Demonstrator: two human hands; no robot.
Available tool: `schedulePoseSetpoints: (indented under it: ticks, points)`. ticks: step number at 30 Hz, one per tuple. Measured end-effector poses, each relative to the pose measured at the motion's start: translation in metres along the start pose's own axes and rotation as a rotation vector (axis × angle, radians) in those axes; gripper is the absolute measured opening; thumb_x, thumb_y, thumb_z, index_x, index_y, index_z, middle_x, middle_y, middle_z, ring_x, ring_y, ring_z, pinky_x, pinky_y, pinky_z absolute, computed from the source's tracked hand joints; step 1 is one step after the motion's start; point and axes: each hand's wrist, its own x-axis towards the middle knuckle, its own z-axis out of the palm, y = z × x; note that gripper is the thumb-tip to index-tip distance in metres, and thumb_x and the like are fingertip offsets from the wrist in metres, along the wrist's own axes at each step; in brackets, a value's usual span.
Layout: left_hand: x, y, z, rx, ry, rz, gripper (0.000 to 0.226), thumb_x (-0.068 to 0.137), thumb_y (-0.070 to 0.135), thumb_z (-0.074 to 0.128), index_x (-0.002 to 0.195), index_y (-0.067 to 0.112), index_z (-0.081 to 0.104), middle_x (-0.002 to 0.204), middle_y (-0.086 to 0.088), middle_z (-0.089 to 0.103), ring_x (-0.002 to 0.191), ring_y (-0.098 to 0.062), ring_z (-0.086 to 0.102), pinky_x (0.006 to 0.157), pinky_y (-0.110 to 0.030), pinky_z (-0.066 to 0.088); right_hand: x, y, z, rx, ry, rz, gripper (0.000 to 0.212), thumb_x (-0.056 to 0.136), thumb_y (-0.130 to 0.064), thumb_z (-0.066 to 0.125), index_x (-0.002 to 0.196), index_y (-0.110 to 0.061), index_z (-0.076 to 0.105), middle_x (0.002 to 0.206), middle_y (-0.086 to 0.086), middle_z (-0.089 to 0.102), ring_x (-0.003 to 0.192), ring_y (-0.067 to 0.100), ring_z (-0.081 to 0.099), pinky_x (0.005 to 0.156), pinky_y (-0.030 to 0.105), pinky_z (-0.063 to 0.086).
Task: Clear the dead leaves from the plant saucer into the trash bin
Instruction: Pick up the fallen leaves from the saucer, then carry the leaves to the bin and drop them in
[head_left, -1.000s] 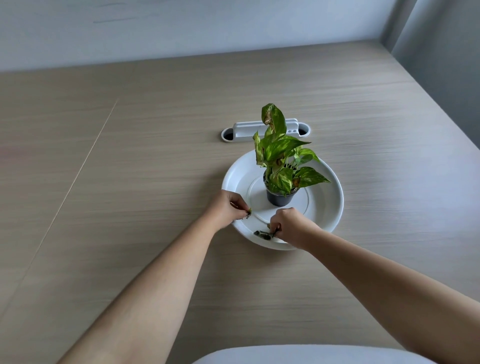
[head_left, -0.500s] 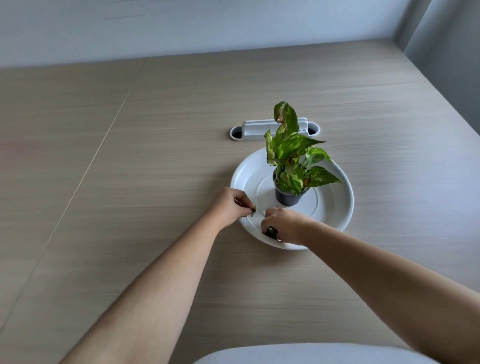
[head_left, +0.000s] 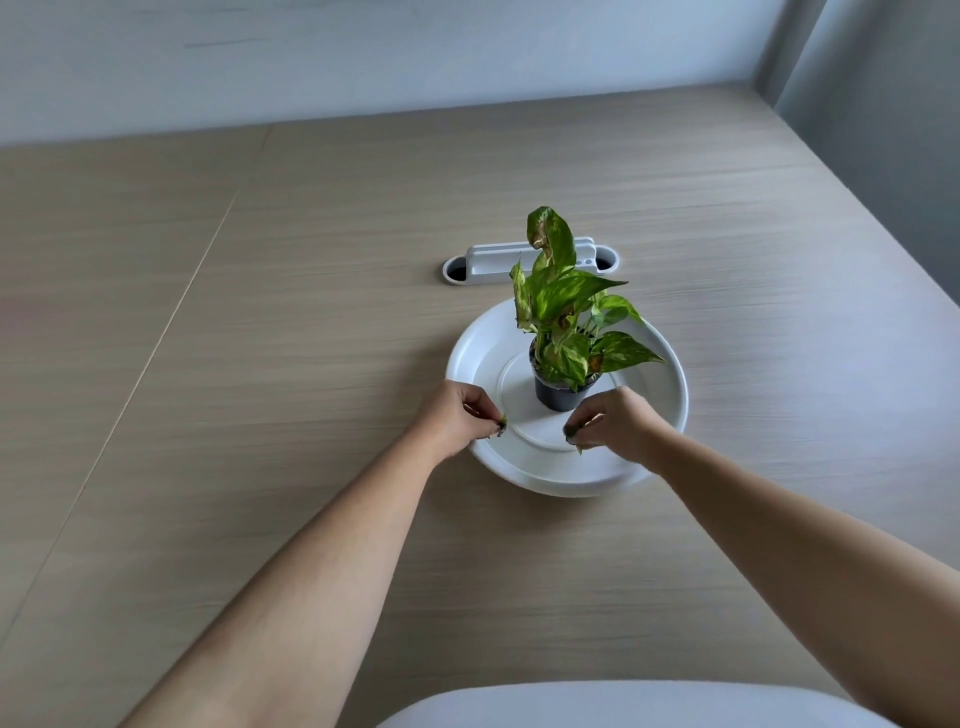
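A small dead leaf (head_left: 502, 421) is pinched in the left hand (head_left: 457, 415) over the saucer (head_left: 670, 410) rim. Another leaf (head_left: 573, 435) is pinched by the right hand (head_left: 618, 418), just before the potted plant (head_left: 563, 332). A cable port (head_left: 488, 262) is set behind.

From my remote seat I can read no text, label, brand, number or sign: none on the round white plastic saucer (head_left: 660, 415), the small black plastic pot (head_left: 556, 397), or the white plastic cable port (head_left: 493, 262) set in the pale wood-grain table (head_left: 260, 364).
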Motion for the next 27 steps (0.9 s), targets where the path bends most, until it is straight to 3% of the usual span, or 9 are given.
schedulePoseSetpoints:
  ticks: [3,7,11,14,19,22,27]
  points:
    - [0.0,0.004,0.006,0.004,-0.014,0.019,0.024,0.073,-0.001,0.073,0.061,0.019,0.067,0.067,0.004,0.069,0.065,-0.005,0.064,0.064,-0.017,0.05,-0.007,0.004,-0.01,0.119,0.027,0.047,0.016,0.07,0.004,0.074,0.069,-0.011,0.073,0.058,-0.001,0.068,0.054,0.009,0.065,0.054,0.007,0.051]
    - [-0.001,0.011,0.019,0.039,-0.023,0.031,0.022,0.071,0.002,0.075,0.061,0.02,0.069,0.067,0.002,0.07,0.067,-0.008,0.066,0.066,-0.019,0.055,-0.018,0.009,-0.018,0.2,0.028,0.073,0.013,0.071,0.007,0.072,0.076,-0.004,0.072,0.068,0.007,0.068,0.059,0.013,0.065,0.057,0.008,0.054]
    - [-0.012,0.028,0.041,0.066,-0.042,0.047,0.008,0.072,0.002,0.075,0.072,0.01,0.074,0.064,0.005,0.067,0.062,-0.002,0.063,0.06,-0.006,0.051,-0.036,0.021,-0.04,0.249,0.076,0.074,0.015,0.07,0.009,0.072,0.075,-0.005,0.072,0.068,0.006,0.067,0.058,0.012,0.064,0.057,0.008,0.055]
    - [-0.023,0.049,0.073,0.079,-0.109,0.096,0.019,0.073,-0.002,0.071,0.065,0.015,0.069,0.064,0.001,0.067,0.061,-0.006,0.063,0.064,-0.014,0.053,-0.061,0.044,-0.067,0.267,0.146,0.076,0.015,0.069,0.011,0.072,0.074,-0.003,0.071,0.064,0.008,0.065,0.047,0.005,0.063,0.051,0.008,0.053]
    - [-0.05,0.113,0.168,0.116,-0.236,0.188,0.029,0.069,-0.001,0.069,0.055,0.024,0.066,0.05,0.011,0.064,0.049,0.002,0.058,0.057,-0.014,0.049,-0.138,0.122,-0.132,0.327,0.257,0.124,0.018,0.071,0.014,0.069,0.066,-0.004,0.068,0.065,0.012,0.064,0.045,0.007,0.062,0.051,0.01,0.053]
    - [-0.075,0.16,0.246,0.148,-0.341,0.249,0.027,0.07,0.0,0.066,0.056,0.023,0.068,0.047,0.011,0.064,0.048,0.001,0.058,0.053,-0.014,0.045,-0.207,0.19,-0.181,0.346,0.369,0.225,0.022,0.07,0.011,0.071,0.06,-0.009,0.069,0.06,0.008,0.066,0.051,0.014,0.065,0.059,0.016,0.058]
    - [-0.129,0.238,0.398,0.241,-0.556,0.428,0.031,0.069,-0.003,0.067,0.054,0.024,0.067,0.054,0.005,0.067,0.052,-0.003,0.061,0.056,-0.016,0.048,-0.342,0.31,-0.25,0.391,0.654,0.42,0.028,0.07,0.008,0.073,0.055,-0.015,0.066,0.043,-0.004,0.062,0.035,0.0,0.055,0.044,0.01,0.048]
